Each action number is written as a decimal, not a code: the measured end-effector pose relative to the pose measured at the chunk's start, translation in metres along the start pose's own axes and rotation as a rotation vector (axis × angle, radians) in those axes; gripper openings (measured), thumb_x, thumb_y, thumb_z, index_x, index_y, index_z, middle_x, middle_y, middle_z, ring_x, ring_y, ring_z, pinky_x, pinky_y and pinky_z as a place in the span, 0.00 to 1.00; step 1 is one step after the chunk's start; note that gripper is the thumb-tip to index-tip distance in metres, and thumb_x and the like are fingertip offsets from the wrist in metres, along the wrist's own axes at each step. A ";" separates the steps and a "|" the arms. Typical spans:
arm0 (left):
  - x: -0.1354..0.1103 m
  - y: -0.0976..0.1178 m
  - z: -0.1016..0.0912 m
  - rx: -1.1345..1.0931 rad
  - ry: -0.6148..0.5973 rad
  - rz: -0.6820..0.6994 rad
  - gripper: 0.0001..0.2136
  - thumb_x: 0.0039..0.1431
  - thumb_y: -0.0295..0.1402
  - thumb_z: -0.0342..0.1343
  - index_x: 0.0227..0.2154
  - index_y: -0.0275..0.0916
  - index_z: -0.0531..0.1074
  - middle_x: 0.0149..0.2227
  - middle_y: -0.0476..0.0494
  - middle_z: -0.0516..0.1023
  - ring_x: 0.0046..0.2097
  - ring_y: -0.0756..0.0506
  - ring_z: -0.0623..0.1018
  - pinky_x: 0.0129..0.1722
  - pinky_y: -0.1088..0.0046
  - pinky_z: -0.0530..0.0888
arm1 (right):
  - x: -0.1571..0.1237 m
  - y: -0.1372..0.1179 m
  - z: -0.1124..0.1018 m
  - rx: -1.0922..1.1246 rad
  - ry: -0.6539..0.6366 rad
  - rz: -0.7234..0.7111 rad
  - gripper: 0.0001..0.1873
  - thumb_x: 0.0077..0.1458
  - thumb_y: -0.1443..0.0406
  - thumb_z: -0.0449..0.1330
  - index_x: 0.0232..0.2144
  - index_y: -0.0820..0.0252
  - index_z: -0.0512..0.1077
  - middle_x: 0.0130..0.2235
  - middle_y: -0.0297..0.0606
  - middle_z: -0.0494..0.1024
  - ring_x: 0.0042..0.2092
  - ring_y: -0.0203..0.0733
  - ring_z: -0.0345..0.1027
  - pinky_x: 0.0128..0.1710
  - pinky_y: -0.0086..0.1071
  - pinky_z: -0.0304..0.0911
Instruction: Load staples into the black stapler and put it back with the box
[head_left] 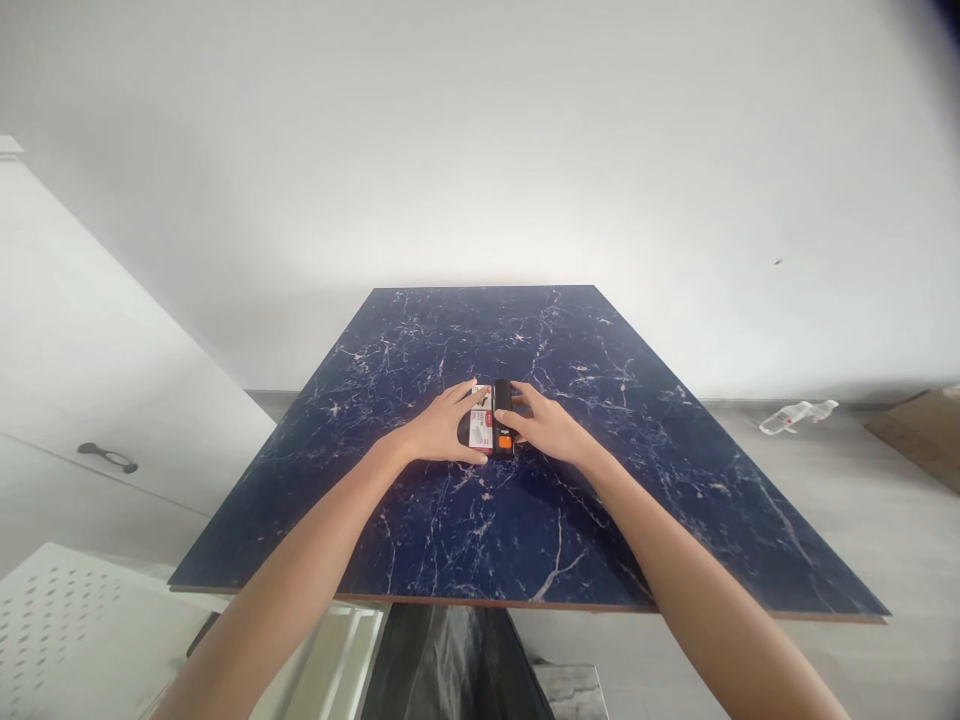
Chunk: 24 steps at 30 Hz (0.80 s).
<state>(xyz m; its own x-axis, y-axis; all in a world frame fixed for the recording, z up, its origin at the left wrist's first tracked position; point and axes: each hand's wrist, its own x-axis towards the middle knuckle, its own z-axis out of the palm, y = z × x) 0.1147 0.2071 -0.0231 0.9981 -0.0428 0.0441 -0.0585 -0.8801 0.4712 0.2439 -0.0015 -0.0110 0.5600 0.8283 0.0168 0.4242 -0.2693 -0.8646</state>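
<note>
Near the middle of the blue marbled tabletop (420,350), my left hand (440,425) holds a small white-and-red box (481,432), thumb at its near end and fingers at its far end. Right beside the box, side by side with it, is a narrow black stapler-like object (503,400) with an orange patch at its near end. My right hand (546,425) grips this black object from the right, its thumb lying across the top. The print on the box is too small to read.
A white wall (480,150) stands behind the table. To the left is a white cabinet with a dark handle (109,458), and below it a white perforated panel (56,620). Clear plastic bottles (796,416) and a cardboard box (922,435) lie on the floor at right.
</note>
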 end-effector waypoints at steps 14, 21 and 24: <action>0.113 0.043 0.044 0.028 0.130 0.112 0.60 0.41 0.57 0.66 0.71 0.37 0.43 0.69 0.29 0.51 0.69 0.29 0.55 0.66 0.52 0.56 | 0.000 0.008 -0.053 -0.604 0.326 0.256 0.27 0.59 0.61 0.54 0.59 0.64 0.63 0.44 0.54 0.79 0.44 0.61 0.75 0.43 0.44 0.66; 0.243 0.118 0.099 0.013 0.134 0.200 0.58 0.41 0.56 0.66 0.70 0.33 0.46 0.67 0.24 0.54 0.67 0.27 0.58 0.64 0.49 0.58 | -0.009 0.068 -0.136 -0.532 0.704 0.456 0.28 0.58 0.69 0.49 0.61 0.63 0.61 0.54 0.54 0.74 0.54 0.56 0.69 0.53 0.46 0.62; 0.259 0.133 0.111 0.025 0.108 0.203 0.55 0.46 0.56 0.63 0.71 0.36 0.44 0.69 0.24 0.51 0.69 0.26 0.55 0.64 0.44 0.54 | -0.012 0.077 -0.141 -0.451 0.841 0.489 0.31 0.58 0.66 0.51 0.64 0.65 0.57 0.60 0.57 0.68 0.59 0.60 0.64 0.56 0.50 0.59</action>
<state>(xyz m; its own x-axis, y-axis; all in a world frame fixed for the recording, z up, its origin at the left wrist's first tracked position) 0.3680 0.0269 -0.0466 0.9579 -0.1706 0.2309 -0.2565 -0.8699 0.4213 0.3705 -0.1018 -0.0072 0.9779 0.0233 0.2080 0.1481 -0.7794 -0.6088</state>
